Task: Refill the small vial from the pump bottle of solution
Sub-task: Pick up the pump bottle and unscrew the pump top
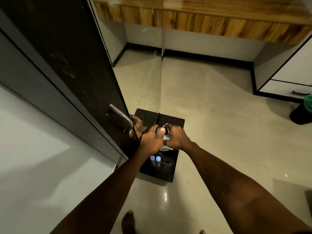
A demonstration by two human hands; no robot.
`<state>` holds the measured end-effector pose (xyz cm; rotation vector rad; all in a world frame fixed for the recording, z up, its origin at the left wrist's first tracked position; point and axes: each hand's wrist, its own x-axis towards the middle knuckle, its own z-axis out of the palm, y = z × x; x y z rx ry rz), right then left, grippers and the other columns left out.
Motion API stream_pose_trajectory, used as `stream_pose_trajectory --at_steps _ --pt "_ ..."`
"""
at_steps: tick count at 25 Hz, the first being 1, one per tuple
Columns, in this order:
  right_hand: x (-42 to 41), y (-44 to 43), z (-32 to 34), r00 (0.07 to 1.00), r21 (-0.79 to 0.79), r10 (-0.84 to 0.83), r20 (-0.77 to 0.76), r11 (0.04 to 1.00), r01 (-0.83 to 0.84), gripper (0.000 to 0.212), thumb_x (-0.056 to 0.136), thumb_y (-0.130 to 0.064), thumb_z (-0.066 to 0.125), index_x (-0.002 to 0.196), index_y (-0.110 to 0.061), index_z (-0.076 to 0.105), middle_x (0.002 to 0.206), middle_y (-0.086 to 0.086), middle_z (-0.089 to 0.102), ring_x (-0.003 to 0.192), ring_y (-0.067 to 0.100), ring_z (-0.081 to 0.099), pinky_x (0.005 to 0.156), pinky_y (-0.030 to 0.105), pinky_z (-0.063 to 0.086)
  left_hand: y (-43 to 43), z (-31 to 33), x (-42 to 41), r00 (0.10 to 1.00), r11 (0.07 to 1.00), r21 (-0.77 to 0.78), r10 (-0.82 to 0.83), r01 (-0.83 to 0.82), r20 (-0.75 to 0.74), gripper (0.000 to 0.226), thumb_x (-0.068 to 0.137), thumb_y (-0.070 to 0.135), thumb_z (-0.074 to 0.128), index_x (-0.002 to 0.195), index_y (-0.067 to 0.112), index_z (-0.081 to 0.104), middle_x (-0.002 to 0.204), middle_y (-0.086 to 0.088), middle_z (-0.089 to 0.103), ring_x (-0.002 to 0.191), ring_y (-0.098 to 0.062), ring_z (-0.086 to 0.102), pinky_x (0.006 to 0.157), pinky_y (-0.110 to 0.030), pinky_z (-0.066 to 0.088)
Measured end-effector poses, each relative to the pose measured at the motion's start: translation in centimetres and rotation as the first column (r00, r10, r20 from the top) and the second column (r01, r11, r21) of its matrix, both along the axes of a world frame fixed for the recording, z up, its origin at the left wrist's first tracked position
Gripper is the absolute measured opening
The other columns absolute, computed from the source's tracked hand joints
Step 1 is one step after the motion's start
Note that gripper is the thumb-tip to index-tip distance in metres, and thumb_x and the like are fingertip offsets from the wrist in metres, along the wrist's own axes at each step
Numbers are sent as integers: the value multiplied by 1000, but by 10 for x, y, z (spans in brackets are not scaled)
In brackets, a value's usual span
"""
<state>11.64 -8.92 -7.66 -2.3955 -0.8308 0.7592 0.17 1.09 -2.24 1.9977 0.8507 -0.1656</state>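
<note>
while both hands crowd pump bottle (166, 137) on small black table (169, 172), step looks like working pump head, priming or unlocking maybe. left hand (150, 141) grip curled round neck, thumb on top; right hand (177, 139) grip wrapped round head from other side. two blue-capped vials (155, 158) just beside bottle, near side, caps on. next: uncap one, get it under nozzle. nozzle and bottle body hidden, can't tell if any vial already in hand.

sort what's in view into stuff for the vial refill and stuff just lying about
For the job: pump bottle, gripped by left hand and right hand; two blue-capped vials; black stand under them.
Lying about: door handle; black bin; drawer unit.
</note>
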Motion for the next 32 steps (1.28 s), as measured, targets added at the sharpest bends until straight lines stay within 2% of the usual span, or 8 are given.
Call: stream_pose_trajectory --at_steps 5,10,16,19,22,24,29,32 --pt "41 -56 95 998 107 -44 47 994 39 46 61 -42 90 98 -25 70 91 -6 73 84 20 68 74 33 57 -2 46 15 987 938 -321 -94 131 128 76 71 25 70 143 36 50 135 8 64 128 -14 56 114 -43 40" --pt "60 -117 220 997 241 0 76 970 -19 52 60 -54 87 96 -18 78 90 -3 79 87 24 74 81 45 59 -28 143 40 935 868 -385 -210 312 285 47 92 23 70 134 33 54 120 2 71 117 -19 64 108 -47 46" --pt "37 -162 314 990 348 -23 140 937 -28 30 78 -37 85 94 -13 75 89 -2 76 85 18 71 74 41 59 -56 225 57 810 811 -228 -423 538 407 76 79 20 82 146 25 47 125 0 70 114 -18 67 93 -45 58" --pt "17 -169 336 987 389 -39 157 921 -25 59 79 -41 83 127 -11 66 113 -4 72 100 17 70 84 43 62 -67 250 56 756 821 -77 -479 566 447 73 74 23 88 138 23 52 121 -3 71 108 -20 70 82 -43 63" --pt "6 -170 342 985 409 -90 145 912 23 82 84 -33 82 151 -11 41 131 -5 55 116 19 60 83 26 57 -64 259 54 728 816 -16 -508 578 460 82 68 22 92 139 13 52 118 -4 71 104 -19 71 73 -38 64" --pt "4 -169 343 968 379 -54 244 924 -44 76 82 -41 83 144 -10 52 132 0 62 116 21 63 84 24 54 -61 261 54 711 813 36 -530 582 462 81 67 20 92 138 10 55 117 -4 71 104 -20 71 70 -37 64" --pt "-15 -154 357 868 462 -208 450 887 -27 41 82 -50 78 104 -15 78 88 -8 73 74 -5 65 58 12 47 -50 269 53 642 779 139 -591 611 488 49 67 29 91 112 22 73 104 1 77 102 -21 71 75 -47 65" --pt "-21 -142 361 827 557 -296 478 830 -25 41 76 -49 84 92 -12 81 81 0 77 68 12 70 54 23 51 -46 274 51 620 758 141 -613 637 490 53 68 32 90 117 24 73 110 2 76 105 -21 70 75 -45 65"
